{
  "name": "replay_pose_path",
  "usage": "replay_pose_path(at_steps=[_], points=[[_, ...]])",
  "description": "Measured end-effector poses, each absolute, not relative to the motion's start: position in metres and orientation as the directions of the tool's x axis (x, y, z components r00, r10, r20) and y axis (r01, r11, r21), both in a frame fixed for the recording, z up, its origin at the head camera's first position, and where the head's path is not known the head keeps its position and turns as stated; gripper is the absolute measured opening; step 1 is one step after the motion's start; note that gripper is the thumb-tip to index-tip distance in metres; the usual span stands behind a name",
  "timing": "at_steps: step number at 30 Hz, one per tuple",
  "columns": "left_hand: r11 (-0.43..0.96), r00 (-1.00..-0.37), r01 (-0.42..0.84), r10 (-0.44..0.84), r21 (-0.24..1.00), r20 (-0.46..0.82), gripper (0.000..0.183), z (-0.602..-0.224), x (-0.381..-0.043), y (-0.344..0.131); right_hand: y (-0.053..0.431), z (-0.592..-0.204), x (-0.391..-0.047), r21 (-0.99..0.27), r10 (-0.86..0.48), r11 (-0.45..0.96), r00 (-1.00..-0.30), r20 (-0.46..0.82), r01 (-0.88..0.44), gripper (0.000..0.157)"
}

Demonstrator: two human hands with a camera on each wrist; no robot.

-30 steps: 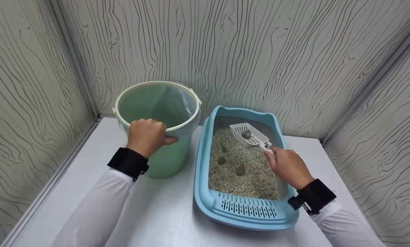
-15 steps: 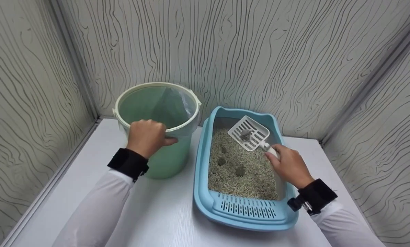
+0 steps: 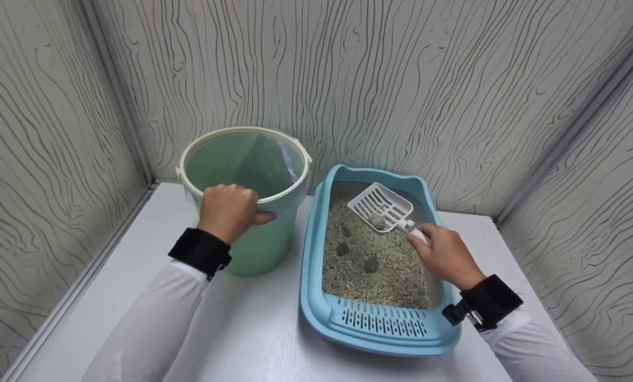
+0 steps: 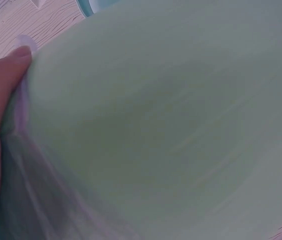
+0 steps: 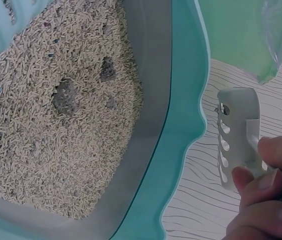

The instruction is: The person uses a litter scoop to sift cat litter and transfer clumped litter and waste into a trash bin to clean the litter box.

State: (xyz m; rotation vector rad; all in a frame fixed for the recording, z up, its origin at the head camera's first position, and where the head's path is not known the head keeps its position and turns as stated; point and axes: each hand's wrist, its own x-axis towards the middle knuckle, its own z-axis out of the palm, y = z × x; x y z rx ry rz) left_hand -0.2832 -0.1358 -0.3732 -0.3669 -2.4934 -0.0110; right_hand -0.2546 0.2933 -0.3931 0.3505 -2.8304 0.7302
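My right hand [image 3: 448,254] grips the handle of a white slotted litter scoop [image 3: 399,202], held above the far part of a blue litter box [image 3: 312,265]. A grey clump [image 3: 376,220] lies in the scoop, near its front-left side. In the right wrist view the scoop [image 5: 241,120] shows edge-on, with fingers and thumb around its handle. My left hand [image 3: 227,213] grips the near rim of a green bin [image 3: 263,246]. The left wrist view shows the thumb [image 4: 6,75] over the rim and a clear bag liner [image 4: 46,195] bunched below it.
Pale granular litter [image 3: 380,289] fills the box, with several darker clumps [image 3: 370,265] on it. A slotted step [image 3: 383,322] forms the box's near end. Both containers stand on a white table [image 3: 253,334] between patterned panels [image 3: 348,79].
The scoop has tilted back and forth over the litter and shifted slightly left. Its clump has slid toward the near side. My left hand stays on the bin rim.
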Motion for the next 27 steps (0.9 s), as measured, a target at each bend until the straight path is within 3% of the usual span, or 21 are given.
replay_pose_path(at_steps=[13,27], points=[[0.959,-0.761,0.275,0.26,-0.067,0.594,0.081,-0.374,-0.284,-0.135,0.274,-0.348,-0.266,-0.438,-0.194,0.848,-0.944,0.267,-0.298,0.022],[0.961,-0.774,0.27,0.25,-0.055,0.582,0.078,-0.374,-0.285,-0.135,0.177,-0.273,-0.298,-0.553,-0.236,0.775,-0.952,0.192,-0.304,0.027]])
